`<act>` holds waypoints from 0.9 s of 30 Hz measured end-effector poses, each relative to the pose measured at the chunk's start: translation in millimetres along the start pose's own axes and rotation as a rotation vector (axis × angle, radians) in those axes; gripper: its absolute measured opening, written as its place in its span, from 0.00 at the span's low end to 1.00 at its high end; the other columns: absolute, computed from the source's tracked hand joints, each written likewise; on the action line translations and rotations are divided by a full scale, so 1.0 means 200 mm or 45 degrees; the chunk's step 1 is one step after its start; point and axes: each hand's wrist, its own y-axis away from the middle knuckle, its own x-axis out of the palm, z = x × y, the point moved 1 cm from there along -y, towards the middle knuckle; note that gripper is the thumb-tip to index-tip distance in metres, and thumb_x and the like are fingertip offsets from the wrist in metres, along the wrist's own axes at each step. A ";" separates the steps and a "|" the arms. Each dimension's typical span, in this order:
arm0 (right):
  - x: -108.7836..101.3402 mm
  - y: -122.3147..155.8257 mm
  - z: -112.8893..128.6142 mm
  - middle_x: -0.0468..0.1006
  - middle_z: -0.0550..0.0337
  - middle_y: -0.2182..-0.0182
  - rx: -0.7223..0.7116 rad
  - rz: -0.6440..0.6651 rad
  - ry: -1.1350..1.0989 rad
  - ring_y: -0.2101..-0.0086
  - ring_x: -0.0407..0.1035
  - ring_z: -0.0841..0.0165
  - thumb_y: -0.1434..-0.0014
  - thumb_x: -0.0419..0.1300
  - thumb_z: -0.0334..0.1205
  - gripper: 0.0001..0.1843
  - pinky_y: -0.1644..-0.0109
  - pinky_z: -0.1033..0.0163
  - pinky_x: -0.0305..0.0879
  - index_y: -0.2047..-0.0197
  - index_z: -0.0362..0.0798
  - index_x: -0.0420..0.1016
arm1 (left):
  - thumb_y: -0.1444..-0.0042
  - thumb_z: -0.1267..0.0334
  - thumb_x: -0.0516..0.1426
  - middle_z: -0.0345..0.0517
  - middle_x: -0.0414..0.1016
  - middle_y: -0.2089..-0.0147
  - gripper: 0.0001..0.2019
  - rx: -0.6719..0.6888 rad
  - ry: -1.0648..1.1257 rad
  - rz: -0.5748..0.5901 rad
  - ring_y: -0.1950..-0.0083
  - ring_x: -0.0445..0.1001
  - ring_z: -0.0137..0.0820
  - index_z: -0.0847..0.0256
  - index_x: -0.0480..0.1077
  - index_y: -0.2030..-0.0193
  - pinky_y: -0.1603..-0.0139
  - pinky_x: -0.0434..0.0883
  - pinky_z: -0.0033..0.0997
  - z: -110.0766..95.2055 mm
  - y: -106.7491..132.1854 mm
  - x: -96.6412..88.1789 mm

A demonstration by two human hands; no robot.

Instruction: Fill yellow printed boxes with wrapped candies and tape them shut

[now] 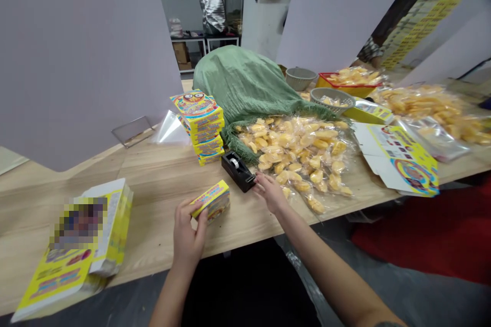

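Note:
My left hand (187, 232) grips a small yellow printed box (213, 200) that rests on the wooden table (153, 178) near its front edge. My right hand (269, 191) reaches to the cutter end of a black tape dispenser (238, 169), its fingers pinched at the tape end; the tape itself is too small to make out. A stack of the same yellow boxes (201, 125) stands behind the dispenser. To the right of it lies a pile of yellow snacks in clear wrappers (299, 155).
A green mesh sack (245, 81) lies behind the snacks. Flat unfolded yellow cartons (76, 245) lie at the front left and more of them (402, 158) at the right. Grey baskets (301, 78), a red tray (351, 81) and more bagged snacks (433, 107) stand further right. A grey partition (76, 50) stands at left.

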 end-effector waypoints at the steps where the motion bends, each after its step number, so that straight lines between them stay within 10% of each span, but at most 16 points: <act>1: 0.00 0.01 -0.03 0.73 0.49 0.56 -0.024 -0.041 0.005 0.58 0.69 0.63 0.49 0.57 0.55 0.19 0.61 0.59 0.71 0.74 0.45 0.71 | 0.40 0.66 0.55 0.49 0.67 0.53 0.08 0.012 -0.031 0.008 0.49 0.69 0.37 0.60 0.64 0.54 0.51 0.70 0.41 -0.01 -0.01 -0.01; 8: 0.04 0.18 -0.02 0.72 0.57 0.69 -0.200 -0.112 0.056 0.66 0.67 0.66 0.44 0.55 0.53 0.17 0.61 0.60 0.68 0.70 0.47 0.73 | 0.39 0.67 0.51 0.49 0.67 0.53 0.10 0.028 -0.277 0.187 0.51 0.70 0.36 0.58 0.69 0.52 0.50 0.71 0.39 -0.10 -0.10 -0.06; 12: 0.15 0.35 0.18 0.70 0.62 0.74 -0.254 0.260 0.003 0.76 0.62 0.71 0.42 0.57 0.50 0.20 0.72 0.64 0.64 0.52 0.48 0.75 | 0.38 0.68 0.50 0.49 0.67 0.52 0.13 0.031 -0.283 0.214 0.51 0.70 0.35 0.57 0.71 0.51 0.50 0.72 0.37 -0.12 -0.09 -0.06; 16: 0.32 0.45 0.30 0.67 0.67 0.76 -0.287 0.545 -0.065 0.77 0.61 0.72 0.41 0.56 0.45 0.34 0.73 0.66 0.61 0.33 0.49 0.53 | 0.38 0.68 0.51 0.47 0.68 0.53 0.10 0.026 -0.283 0.128 0.51 0.71 0.33 0.56 0.70 0.53 0.51 0.73 0.36 -0.13 -0.07 -0.05; 21: 0.41 0.47 0.30 0.67 0.67 0.76 -0.341 0.505 -0.024 0.75 0.62 0.71 0.41 0.54 0.42 0.36 0.70 0.65 0.61 0.31 0.45 0.48 | 0.39 0.68 0.53 0.48 0.70 0.52 0.06 0.041 -0.258 0.030 0.51 0.72 0.33 0.58 0.66 0.56 0.53 0.73 0.36 -0.10 -0.03 -0.03; 27: 0.43 0.46 0.28 0.65 0.67 0.76 -0.301 0.426 0.049 0.74 0.61 0.71 0.41 0.53 0.42 0.34 0.70 0.64 0.60 0.34 0.41 0.51 | 0.39 0.65 0.53 0.49 0.68 0.45 0.14 0.004 -0.454 0.269 0.46 0.70 0.39 0.50 0.72 0.49 0.51 0.72 0.38 -0.04 0.03 -0.01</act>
